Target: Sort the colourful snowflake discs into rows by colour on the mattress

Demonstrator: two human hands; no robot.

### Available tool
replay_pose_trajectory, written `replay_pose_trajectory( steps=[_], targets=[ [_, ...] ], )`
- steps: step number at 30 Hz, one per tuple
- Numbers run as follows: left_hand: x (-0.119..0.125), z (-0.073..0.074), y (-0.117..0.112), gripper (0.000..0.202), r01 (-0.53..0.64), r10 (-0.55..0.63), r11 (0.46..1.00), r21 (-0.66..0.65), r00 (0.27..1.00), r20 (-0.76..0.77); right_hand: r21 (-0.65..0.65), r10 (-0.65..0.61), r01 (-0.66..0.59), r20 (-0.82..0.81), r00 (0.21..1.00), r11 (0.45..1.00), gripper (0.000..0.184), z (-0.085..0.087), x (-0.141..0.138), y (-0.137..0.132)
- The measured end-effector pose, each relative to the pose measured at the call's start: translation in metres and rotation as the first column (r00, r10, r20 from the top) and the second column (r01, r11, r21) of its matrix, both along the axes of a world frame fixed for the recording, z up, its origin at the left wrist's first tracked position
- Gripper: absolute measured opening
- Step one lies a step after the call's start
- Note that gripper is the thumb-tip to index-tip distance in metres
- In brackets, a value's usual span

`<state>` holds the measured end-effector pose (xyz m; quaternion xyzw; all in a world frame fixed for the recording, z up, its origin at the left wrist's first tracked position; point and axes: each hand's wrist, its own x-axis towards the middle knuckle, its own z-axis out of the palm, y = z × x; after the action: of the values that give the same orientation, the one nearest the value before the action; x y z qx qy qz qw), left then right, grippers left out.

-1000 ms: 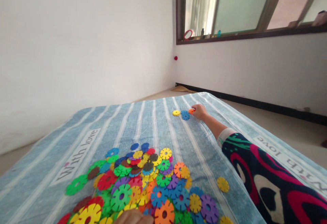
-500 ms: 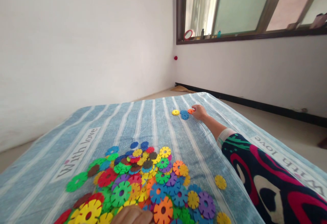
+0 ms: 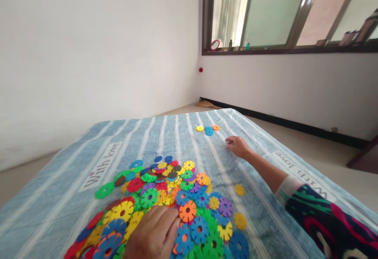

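Observation:
A heaped pile of flat, notched plastic discs [image 3: 149, 197] in many colours lies on the near part of the cloth. My left hand [image 3: 155, 231] rests on the pile's near side, fingers curled down; whatever is under the fingertips is hidden. My right hand [image 3: 238, 147] hovers over the cloth beyond the pile, with a small gap between thumb and forefinger and nothing visible in it. Beyond it, at the far side, a yellow disc [image 3: 200, 129], a blue disc [image 3: 209, 131] and an orange disc [image 3: 216, 127] lie close together in a row.
A blue-and-white striped cloth [image 3: 141, 140] covers the table. Two stray yellow discs [image 3: 240, 189] sit right of the pile. White walls [image 3: 100, 54] meet behind the table. Small bottles and a red-rimmed mirror [image 3: 215, 45] stand on the window sill.
My right hand has let go of the orange disc and drawn back toward me. More of my left hand shows over the pile. The view has shifted slightly.

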<state>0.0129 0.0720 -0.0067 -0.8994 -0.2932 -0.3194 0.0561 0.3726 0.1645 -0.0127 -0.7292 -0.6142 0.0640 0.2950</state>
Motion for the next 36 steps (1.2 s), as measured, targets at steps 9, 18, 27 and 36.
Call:
replay_pose_trajectory(
  steps=[9,18,27,36],
  targets=[
    [0.006,0.002,-0.002,0.023,-0.029,0.027,0.998,-0.058,0.999,-0.033,0.152,0.184,-0.15,-0.238,0.954,0.977,0.024,-0.014,-0.046,-0.134],
    [0.009,0.003,-0.01,0.023,-0.101,0.087,0.98,-0.172,0.993,-0.083,0.201,0.191,-0.12,-0.383,0.904,0.972,0.024,-0.025,-0.109,-0.176],
    [0.009,0.004,-0.012,0.024,-0.056,0.047,0.982,-0.182,0.997,-0.056,0.283,0.318,-0.2,-0.472,0.822,0.938,0.021,-0.025,-0.152,-0.155],
    [0.01,0.01,-0.015,0.025,-0.026,0.015,0.978,-0.208,0.998,-0.054,0.319,0.367,-0.232,-0.475,0.799,0.919,0.018,-0.028,-0.144,-0.157]
  ],
)
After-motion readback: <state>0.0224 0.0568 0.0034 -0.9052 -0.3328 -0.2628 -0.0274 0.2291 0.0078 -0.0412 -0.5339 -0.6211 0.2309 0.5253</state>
